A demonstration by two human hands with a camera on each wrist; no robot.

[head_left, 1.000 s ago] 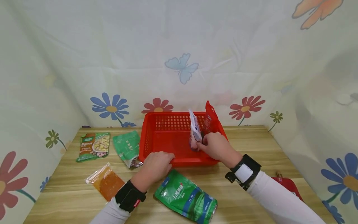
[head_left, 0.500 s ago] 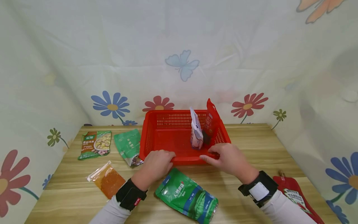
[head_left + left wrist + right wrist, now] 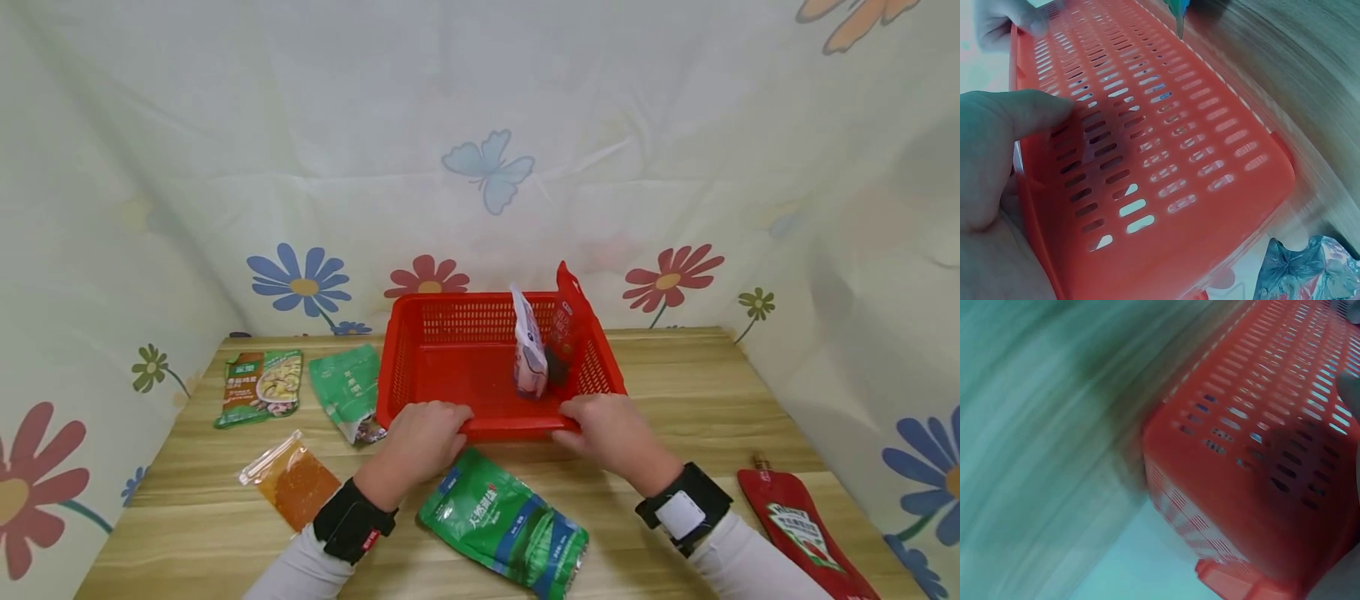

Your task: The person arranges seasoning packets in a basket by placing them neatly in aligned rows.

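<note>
A red plastic basket (image 3: 472,367) with slotted walls stands at the back middle of the table. My left hand (image 3: 420,437) grips its front rim left of centre; in the left wrist view the thumb (image 3: 1041,112) lies against the outer wall and the fingers go over the rim. Farther right, my right hand (image 3: 611,433) holds the same rim, thumb outside and fingers over the edge. Inside the basket, at its right end, a white and pink pouch (image 3: 529,358) and a red pouch (image 3: 568,325) stand upright. A green and blue pouch (image 3: 502,525) lies in front, between my forearms.
On the left lie a brown and green food packet (image 3: 261,387), a green pouch (image 3: 348,387) against the basket, and a zip bag of orange contents (image 3: 296,483). A red Heinz ketchup pouch (image 3: 802,533) lies at the right. A flowered cloth (image 3: 337,167) hangs behind.
My right hand has let go of the white and pink pouch, come out of the basket and taken hold of its front rim. The left hand has stayed on the rim.
</note>
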